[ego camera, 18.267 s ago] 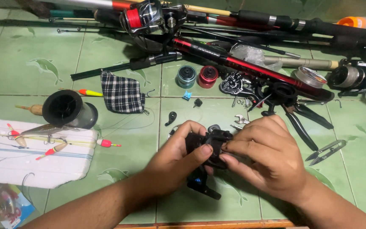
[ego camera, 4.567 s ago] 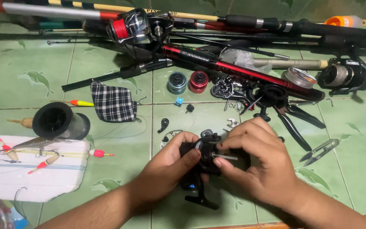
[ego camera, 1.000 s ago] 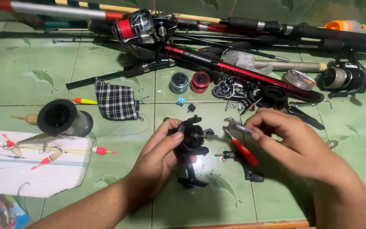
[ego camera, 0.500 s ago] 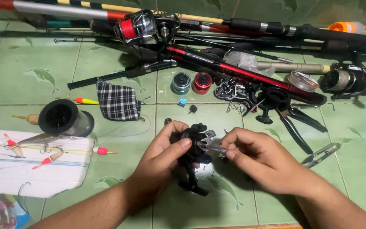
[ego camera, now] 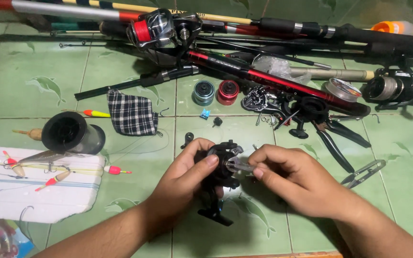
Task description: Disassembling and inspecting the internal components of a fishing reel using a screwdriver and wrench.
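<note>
My left hand [ego camera: 183,181] grips a black fishing reel body [ego camera: 217,177] just above the green tiled floor, its foot pointing down toward me. My right hand [ego camera: 296,180] pinches a small silvery metal part [ego camera: 239,166] and holds it against the reel's side. The fingertips of both hands meet at the reel. Part of the reel is hidden behind my fingers.
Fishing rods [ego camera: 273,79] and a red-spooled reel [ego camera: 161,29] lie across the back. Two spools [ego camera: 215,91], a checkered cloth [ego camera: 132,113], a black line spool [ego camera: 70,133], black pliers [ego camera: 333,138], a metal clip [ego camera: 363,173] and a white foam board with floats [ego camera: 29,188] surround the hands.
My right hand has let go of the red-handled tool it held a second ago. It now brings a small metal part up against the reel in my left hand.
</note>
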